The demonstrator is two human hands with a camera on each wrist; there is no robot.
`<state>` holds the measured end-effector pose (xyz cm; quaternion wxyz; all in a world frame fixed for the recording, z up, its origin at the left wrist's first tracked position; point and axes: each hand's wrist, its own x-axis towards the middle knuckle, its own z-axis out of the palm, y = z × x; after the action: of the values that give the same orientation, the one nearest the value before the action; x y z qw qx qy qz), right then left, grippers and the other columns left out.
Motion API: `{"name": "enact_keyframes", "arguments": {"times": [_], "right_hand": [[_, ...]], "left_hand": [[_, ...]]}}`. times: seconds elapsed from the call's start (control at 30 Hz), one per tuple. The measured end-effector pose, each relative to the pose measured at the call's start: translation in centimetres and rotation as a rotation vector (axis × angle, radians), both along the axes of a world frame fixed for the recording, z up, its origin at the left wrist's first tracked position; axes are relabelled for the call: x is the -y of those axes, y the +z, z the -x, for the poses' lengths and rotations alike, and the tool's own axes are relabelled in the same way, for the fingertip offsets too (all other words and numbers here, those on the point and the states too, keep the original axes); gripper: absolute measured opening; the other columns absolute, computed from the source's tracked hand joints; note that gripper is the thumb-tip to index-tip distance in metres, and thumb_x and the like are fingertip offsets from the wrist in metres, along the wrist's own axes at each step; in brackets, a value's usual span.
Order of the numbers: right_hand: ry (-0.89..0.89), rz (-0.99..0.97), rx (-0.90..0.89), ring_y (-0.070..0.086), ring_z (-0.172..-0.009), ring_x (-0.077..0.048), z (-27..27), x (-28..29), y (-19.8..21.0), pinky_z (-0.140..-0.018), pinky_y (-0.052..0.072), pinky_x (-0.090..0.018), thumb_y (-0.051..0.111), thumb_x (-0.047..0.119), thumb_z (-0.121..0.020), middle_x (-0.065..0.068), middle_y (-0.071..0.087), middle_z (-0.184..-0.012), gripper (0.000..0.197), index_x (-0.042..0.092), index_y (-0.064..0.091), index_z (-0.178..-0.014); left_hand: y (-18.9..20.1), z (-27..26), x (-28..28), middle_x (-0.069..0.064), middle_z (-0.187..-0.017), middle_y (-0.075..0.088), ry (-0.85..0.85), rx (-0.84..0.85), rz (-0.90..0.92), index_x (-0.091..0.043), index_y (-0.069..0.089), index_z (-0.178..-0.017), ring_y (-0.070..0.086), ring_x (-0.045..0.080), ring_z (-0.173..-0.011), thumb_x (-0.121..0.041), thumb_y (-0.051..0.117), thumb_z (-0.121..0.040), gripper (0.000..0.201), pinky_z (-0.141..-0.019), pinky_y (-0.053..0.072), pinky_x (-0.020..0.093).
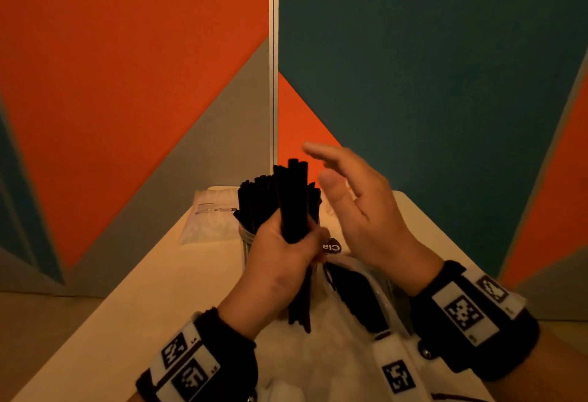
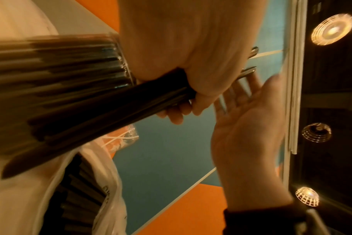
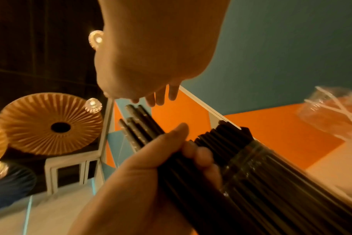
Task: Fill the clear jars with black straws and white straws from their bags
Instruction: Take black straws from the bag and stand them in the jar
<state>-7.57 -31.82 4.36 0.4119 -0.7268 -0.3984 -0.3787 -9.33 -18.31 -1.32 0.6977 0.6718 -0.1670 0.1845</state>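
Head view: the left hand holds a bundle of black straws in a clenched grip, upright above the worktop. Just behind the bundle stands a clear jar already holding black straws. The right hand is beside the bundle, grip released, fingers straight. A bag of black straws lies on the worktop below the right hand. A bag of white straws lies at the far left of the worktop.

Left wrist view: fingers curl round the bundle; the right palm is flat.

Right wrist view: the thumb presses the bundle beside the jar.
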Motion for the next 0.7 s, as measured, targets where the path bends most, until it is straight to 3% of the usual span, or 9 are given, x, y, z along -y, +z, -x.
{"name": "enact_keyframes", "arguments": {"times": [0.07,0.13,0.2,0.27,0.4,0.5,0.57,0.7], "right_hand": [[-0.114,-0.043,-0.043,0.06,-0.104,-0.006,-0.7,0.4,-1.6,-0.084,0.047,-0.027,0.047,0.026,-0.104,0.009,0.064,-0.105,0.022,0.019,0.066,-0.112],[-0.2,0.131,-0.156,0.055,-0.092,-0.003,-1.4,0.6,-4.0,-0.076,0.044,-0.027,0.054,0.02,-0.101,0.012,0.059,-0.096,0.014,0.019,0.067,-0.102],[-0.251,0.378,-0.204,0.053,-0.099,-0.008,-1.8,0.4,-6.6,-0.084,0.046,-0.031,0.06,0.019,-0.096,0.011,0.058,-0.105,0.014,0.021,0.068,-0.108],[-0.284,0.508,-0.178,0.05,-0.111,-0.015,-2.1,0.0,-8.4,-0.093,0.045,-0.034,0.063,0.018,-0.092,0.007,0.057,-0.117,0.026,0.022,0.065,-0.118],[-0.281,0.438,-0.194,0.048,-0.114,-0.015,-2.3,-0.9,-8.7,-0.093,0.044,-0.031,0.069,0.019,-0.086,0.008,0.054,-0.119,0.039,0.025,0.056,-0.123],[-0.253,0.374,-0.255,0.051,-0.112,-0.015,-2.7,-1.1,-8.6,-0.092,0.046,-0.034,0.071,0.02,-0.087,0.005,0.054,-0.118,0.036,0.021,0.057,-0.12],[-0.231,0.326,-0.301,0.054,-0.109,-0.011,-3.0,-1.1,-8.5,-0.091,0.048,-0.037,0.072,0.025,-0.088,0.008,0.055,-0.114,0.037,0.023,0.056,-0.121],[-0.218,0.232,-0.412,0.058,-0.089,-0.002,-3.4,-1.0,-8.1,-0.076,0.048,-0.025,0.072,0.033,-0.089,0.016,0.058,-0.096,0.052,0.035,0.039,-0.129]], "left_hand": [[0.8,0.0,-0.9,0.019,-0.069,0.064,0.072,0.051,0.022,0.002,0.06,-0.089,0.063,0.018,-0.058,-0.007,0.07,-0.087,0.014,-0.06,0.052,0.022],[1.8,-0.1,-1.7,0.015,-0.064,0.061,0.125,0.099,0.058,0.004,0.058,-0.09,0.059,0.016,-0.055,-0.006,0.068,-0.088,0.014,-0.057,0.05,0.019],[2.7,-0.3,-2.3,0.012,-0.06,0.058,0.153,0.132,0.098,0.003,0.057,-0.09,0.056,0.017,-0.054,-0.005,0.067,-0.09,0.013,-0.058,0.049,0.023],[3.4,-0.5,-2.7,0.009,-0.058,0.057,0.158,0.151,0.118,-0.004,0.059,-0.087,0.055,0.017,-0.054,-0.008,0.066,-0.091,0.009,-0.059,0.049,0.025],[4.9,-1.0,-2.7,0.005,-0.057,0.057,0.203,0.202,0.121,-0.007,0.059,-0.088,0.055,0.014,-0.054,-0.012,0.067,-0.091,0.009,-0.059,0.05,0.024],[6.5,-1.9,-2.7,0.006,-0.06,0.057,0.246,0.262,0.126,-0.008,0.057,-0.091,0.056,0.014,-0.053,-0.015,0.067,-0.091,0.013,-0.056,0.048,0.022],[7.5,-2.4,-2.7,0.008,-0.061,0.058,0.256,0.289,0.13,-0.011,0.056,-0.09,0.057,0.018,-0.054,-0.018,0.067,-0.091,0.013,-0.056,0.049,0.027],[8.7,-3.4,-2.3,0.008,-0.06,0.057,0.269,0.313,0.18,-0.018,0.055,-0.085,0.056,0.023,-0.055,-0.019,0.067,-0.09,0.013,-0.059,0.048,0.038]]}}
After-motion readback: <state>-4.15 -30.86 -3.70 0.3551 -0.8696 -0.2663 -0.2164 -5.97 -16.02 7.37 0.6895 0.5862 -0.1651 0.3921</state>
